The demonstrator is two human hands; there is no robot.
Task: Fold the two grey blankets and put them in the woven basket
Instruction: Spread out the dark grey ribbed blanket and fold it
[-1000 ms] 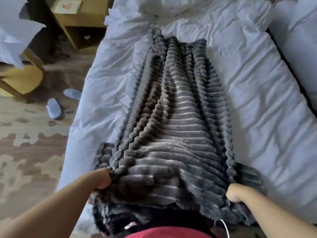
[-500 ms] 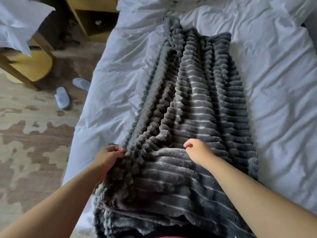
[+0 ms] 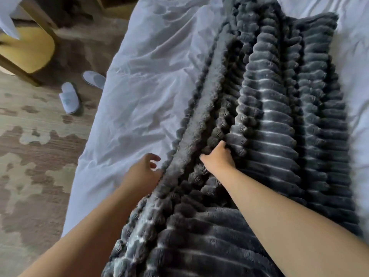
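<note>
The grey blanket (image 3: 279, 116) lies long and bumpy on the bed's white sheet (image 3: 149, 86), bunched into a thick strip with soft ridges. The right hand (image 3: 217, 158) digs its curled fingers into a fold near the strip's left side and grips it. The left hand (image 3: 142, 173) is just beside the blanket's left edge, with its fingers loose and spread, holding nothing. Two white slippers (image 3: 69, 97) sit on the patchy carpet (image 3: 30, 156) near the bed. A yellow chair (image 3: 28, 50) stands farther back. The right arm lies across the blanket's near part.
</note>
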